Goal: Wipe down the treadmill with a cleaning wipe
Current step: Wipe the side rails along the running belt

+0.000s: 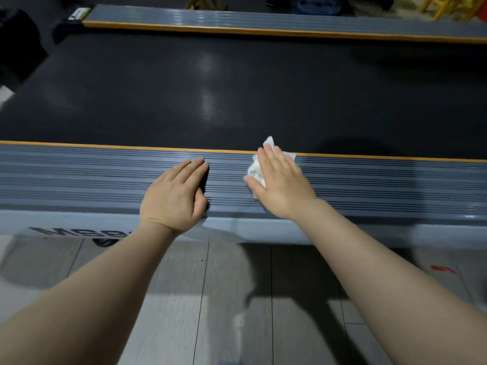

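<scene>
The right hand (279, 180) presses the cleaning wipe (255, 171) flat, fingers straight, on the near side rail (79, 175), whose long axis runs from 9 to 3 o'clock. The left hand (175, 196) rests released at 9 o'clock.

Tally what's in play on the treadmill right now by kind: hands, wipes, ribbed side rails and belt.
Hands: 2, the left hand flat on the near side rail and the right hand pressing on the wipe.
Wipes: 1, the white wipe.
Ribbed side rails: 2, the near one and the far side rail.
Belt: 1, the black belt.
Total: 6
</scene>
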Demonstrator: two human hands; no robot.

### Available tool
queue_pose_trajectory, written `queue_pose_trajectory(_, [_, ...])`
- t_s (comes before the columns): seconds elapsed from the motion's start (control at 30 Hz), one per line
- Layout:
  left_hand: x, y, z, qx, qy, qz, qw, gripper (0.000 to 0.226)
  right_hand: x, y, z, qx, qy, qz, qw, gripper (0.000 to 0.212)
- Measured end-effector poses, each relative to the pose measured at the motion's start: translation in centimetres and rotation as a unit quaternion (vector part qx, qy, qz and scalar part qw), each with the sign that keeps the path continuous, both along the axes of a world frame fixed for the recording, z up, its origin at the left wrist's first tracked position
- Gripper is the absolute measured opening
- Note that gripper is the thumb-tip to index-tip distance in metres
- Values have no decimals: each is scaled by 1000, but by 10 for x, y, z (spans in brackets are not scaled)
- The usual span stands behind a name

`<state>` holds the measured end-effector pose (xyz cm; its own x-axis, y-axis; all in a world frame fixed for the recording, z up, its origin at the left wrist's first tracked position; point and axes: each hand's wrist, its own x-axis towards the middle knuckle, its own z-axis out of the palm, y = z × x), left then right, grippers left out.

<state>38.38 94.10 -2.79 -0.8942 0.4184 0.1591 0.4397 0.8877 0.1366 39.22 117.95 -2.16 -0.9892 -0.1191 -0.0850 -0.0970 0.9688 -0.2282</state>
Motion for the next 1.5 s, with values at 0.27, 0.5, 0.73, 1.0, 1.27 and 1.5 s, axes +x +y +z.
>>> queue_pose_trajectory(0.27, [1,-4,1,27,-3,-17,999,56,71,-23,9,11,2,96,995,86])
queue_pose_trajectory(0.5, [3,-10,2,186,-27,15,982,47,19,-29,4,12,3,125,992,85])
queue_pose_trajectory(0.73, [-23,-39,6,108,-21,29,994,50,-9,-60,1,7,3,62,998,83])
queue_pose_trajectory(1.0, [-17,-47,0,102,-5,94,990,52,66,35,2,21,-14,-27,999,90])
queue_pose_trajectory(1.27, [-12,-43,4,115,-20,102,988,55,39,30,7,15,-2,-223,975,88])
queue_pose_trajectory(1.5, [-11,-42,10,142,-28,107,984,53,-7,-122,5,5,-17,72,997,83])
